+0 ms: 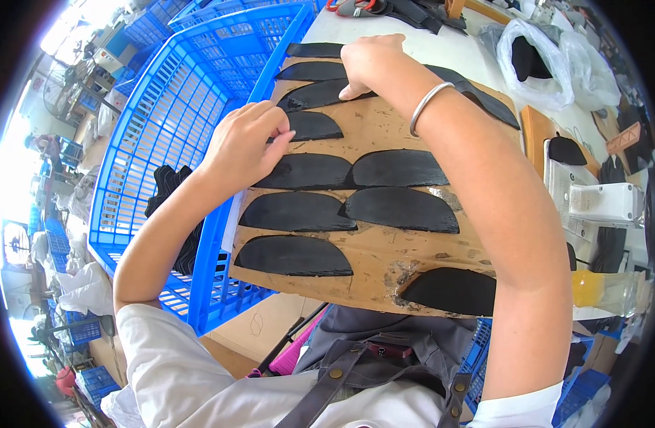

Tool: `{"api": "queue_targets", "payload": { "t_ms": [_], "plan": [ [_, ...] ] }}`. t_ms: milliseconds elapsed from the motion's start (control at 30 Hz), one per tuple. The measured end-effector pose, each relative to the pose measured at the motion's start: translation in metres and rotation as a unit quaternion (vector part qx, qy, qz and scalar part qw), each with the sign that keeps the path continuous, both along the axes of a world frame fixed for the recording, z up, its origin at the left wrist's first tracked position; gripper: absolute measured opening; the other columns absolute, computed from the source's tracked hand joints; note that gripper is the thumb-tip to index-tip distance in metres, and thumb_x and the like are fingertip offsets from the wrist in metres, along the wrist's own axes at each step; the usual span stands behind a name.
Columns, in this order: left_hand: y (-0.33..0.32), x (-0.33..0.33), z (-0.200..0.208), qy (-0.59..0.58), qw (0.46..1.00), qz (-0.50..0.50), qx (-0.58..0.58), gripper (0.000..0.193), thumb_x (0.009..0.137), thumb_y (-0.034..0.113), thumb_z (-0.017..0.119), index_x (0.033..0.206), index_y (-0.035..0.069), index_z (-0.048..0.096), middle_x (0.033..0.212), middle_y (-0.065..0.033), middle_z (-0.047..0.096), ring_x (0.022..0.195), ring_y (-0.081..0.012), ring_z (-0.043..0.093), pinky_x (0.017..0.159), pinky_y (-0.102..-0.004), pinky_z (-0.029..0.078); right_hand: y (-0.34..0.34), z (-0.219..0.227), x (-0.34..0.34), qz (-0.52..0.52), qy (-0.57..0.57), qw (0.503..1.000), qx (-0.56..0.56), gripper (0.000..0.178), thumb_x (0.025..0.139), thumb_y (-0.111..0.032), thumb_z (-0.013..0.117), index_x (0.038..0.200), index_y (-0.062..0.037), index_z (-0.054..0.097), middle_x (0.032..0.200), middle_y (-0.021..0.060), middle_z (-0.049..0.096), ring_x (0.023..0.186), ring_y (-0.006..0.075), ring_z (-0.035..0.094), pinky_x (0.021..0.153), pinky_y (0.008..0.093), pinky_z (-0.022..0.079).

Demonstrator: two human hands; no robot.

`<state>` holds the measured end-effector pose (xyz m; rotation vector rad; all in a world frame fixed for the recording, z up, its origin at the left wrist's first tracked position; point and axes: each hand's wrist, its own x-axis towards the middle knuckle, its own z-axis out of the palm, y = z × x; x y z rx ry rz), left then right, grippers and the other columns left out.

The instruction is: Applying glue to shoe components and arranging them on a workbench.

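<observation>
Several black half-moon fabric pieces (294, 256) lie in rows on a brown board (384, 264) with dried glue marks. My left hand (245, 146) is at the board's left edge, fingers curled and thumb against forefinger, beside the left end of one black piece (316, 126). Whatever it pinches is hidden. My right hand (374, 64) reaches over the far rows with its fingers bent. Its thumb tip rests by the right end of another black piece (316, 94). What its fingers hold, if anything, is out of sight behind the hand.
A blue plastic crate (149, 135) stands along the board's left side, with dark wavy pieces (172, 187) inside. At the far right are a clear plastic bag (534, 64) and a white machine part (605, 203). Red-handled scissors (352, 7) lie at the back.
</observation>
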<state>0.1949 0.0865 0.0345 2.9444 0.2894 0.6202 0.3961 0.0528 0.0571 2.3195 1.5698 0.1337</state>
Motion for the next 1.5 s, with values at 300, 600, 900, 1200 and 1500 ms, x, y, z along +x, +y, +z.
{"api": "queue_targets", "payload": {
  "t_ms": [300, 600, 900, 1200, 1500],
  "plan": [
    [0.026, 0.037, 0.010, -0.042, 0.999, -0.023, 0.005, 0.015, 0.080, 0.018, 0.059, 0.087, 0.005, 0.062, 0.080, -0.0085, 0.058, 0.075, -0.0241, 0.054, 0.069, -0.0341, 0.043, -0.008, 0.004, 0.013, 0.018, 0.040, 0.999, 0.023, 0.050, 0.065, -0.053, 0.069, 0.091, -0.0106, 0.066, 0.093, 0.0048, 0.064, 0.090, 0.0229, 0.061, 0.072, 0.0377, 0.047],
    [0.045, 0.071, -0.014, -0.031, 0.998, -0.018, 0.045, 0.021, 0.074, 0.027, 0.064, 0.084, 0.008, 0.061, 0.088, -0.0044, 0.058, 0.087, -0.0245, 0.051, 0.081, -0.0368, 0.039, -0.013, 0.005, 0.051, 0.103, 0.156, 0.982, 0.025, 0.055, 0.073, -0.055, 0.059, 0.078, -0.0008, 0.063, 0.079, 0.0149, 0.063, 0.077, 0.0255, 0.060, 0.067, 0.0344, 0.047],
    [0.055, 0.062, -0.009, 0.035, 0.998, 0.046, -0.003, 0.024, 0.068, 0.029, 0.067, 0.076, 0.007, 0.060, 0.081, -0.0066, 0.059, 0.085, -0.0257, 0.054, 0.079, -0.0373, 0.040, -0.015, 0.009, 0.043, 0.070, 0.113, 0.991, -0.015, 0.053, 0.072, -0.055, 0.059, 0.085, -0.0040, 0.064, 0.088, 0.0104, 0.063, 0.085, 0.0226, 0.060, 0.070, 0.0349, 0.048],
    [0.076, 0.060, -0.008, 0.114, 0.974, 0.185, -0.064, 0.025, 0.058, 0.031, 0.065, 0.071, 0.011, 0.070, 0.080, -0.0105, 0.063, 0.089, -0.0311, 0.054, 0.078, -0.0391, 0.044, -0.018, 0.014, 0.031, 0.047, 0.086, 0.994, -0.047, 0.055, 0.072, -0.053, 0.059, 0.100, -0.0058, 0.063, 0.098, 0.0081, 0.063, 0.092, 0.0218, 0.060, 0.076, 0.0364, 0.048],
    [0.067, 0.060, 0.001, 0.178, 0.963, 0.196, -0.057, 0.022, 0.056, 0.027, 0.063, 0.069, 0.010, 0.069, 0.093, -0.0118, 0.055, 0.099, -0.0309, 0.044, 0.082, -0.0417, 0.035, -0.016, 0.014, 0.027, 0.035, 0.084, 0.994, -0.057, 0.057, 0.074, -0.055, 0.057, 0.102, -0.0060, 0.062, 0.100, 0.0086, 0.063, 0.093, 0.0222, 0.060, 0.077, 0.0359, 0.048]
  ]
}}
